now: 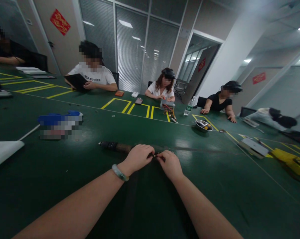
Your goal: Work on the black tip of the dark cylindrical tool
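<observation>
My left hand (139, 157), with a jade-coloured bangle on its wrist, is closed in a pinch. My right hand (170, 163) pinches too, its fingertips almost meeting those of the left. Between them shows a small dark part (154, 155) with a bright spot, too small to name. Just behind my left hand a dark cylindrical tool (114, 146), like an electric screwdriver, lies on the green table (95, 196). Its narrow tip points left, and the hand hides part of its other end.
Across the table sit several people, one holding a black tablet (76, 81). A metal bowl of small parts (204, 125) and a water bottle (189, 107) stand beyond my right hand. To the left lies a blue item (50, 119), partly blurred; a yellow bag (290, 162) rests far right.
</observation>
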`<state>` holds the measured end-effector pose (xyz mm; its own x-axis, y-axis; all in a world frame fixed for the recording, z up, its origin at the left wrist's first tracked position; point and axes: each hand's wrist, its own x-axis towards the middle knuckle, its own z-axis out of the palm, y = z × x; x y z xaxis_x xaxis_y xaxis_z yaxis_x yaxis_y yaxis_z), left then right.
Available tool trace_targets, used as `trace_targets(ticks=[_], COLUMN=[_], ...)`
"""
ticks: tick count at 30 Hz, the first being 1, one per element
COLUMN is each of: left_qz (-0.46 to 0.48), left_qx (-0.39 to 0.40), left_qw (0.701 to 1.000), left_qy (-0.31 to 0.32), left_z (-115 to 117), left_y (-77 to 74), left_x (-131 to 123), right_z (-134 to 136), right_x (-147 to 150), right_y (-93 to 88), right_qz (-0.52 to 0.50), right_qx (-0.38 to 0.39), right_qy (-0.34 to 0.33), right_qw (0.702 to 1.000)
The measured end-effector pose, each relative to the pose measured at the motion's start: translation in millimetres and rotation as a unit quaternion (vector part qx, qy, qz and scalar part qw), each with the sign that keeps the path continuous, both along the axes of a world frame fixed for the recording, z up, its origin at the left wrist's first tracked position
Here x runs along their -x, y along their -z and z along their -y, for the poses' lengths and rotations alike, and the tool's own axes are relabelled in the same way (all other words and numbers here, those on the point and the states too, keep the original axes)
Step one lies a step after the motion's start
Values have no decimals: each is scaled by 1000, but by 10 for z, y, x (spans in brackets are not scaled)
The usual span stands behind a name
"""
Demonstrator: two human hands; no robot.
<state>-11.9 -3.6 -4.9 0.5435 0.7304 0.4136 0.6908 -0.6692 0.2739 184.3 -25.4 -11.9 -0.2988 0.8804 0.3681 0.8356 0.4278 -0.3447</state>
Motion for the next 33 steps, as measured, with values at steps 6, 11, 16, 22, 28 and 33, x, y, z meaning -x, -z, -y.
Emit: trace_targets(ticks=[6, 11, 16, 22, 28, 33], left_qz=[5, 9, 10, 17, 14, 15], left_qx=[9, 10, 4, 6, 7, 1], left_qw=[1000, 1000, 1000, 1000, 1000, 1000], left_qy=[8, 17, 13, 12, 16, 17], left_z=[-19, -39, -50, -40, -34, -46], left_y=[15, 34, 53, 45, 28, 46], left_x=[5, 12, 12, 3, 10, 8], right_z=[15, 4, -4, -17, -71, -113], right_x=[4, -4, 5, 35, 64, 91], right_y=[-3, 24, 27, 28, 73, 93], right_qz=[-8, -6, -17, -20, 30, 139], right_qx=[-4, -10, -14, -11, -22, -43], right_qy=[-18, -13, 2, -8, 6, 3], right_qw=[1000, 1000, 1000, 1000, 999, 989])
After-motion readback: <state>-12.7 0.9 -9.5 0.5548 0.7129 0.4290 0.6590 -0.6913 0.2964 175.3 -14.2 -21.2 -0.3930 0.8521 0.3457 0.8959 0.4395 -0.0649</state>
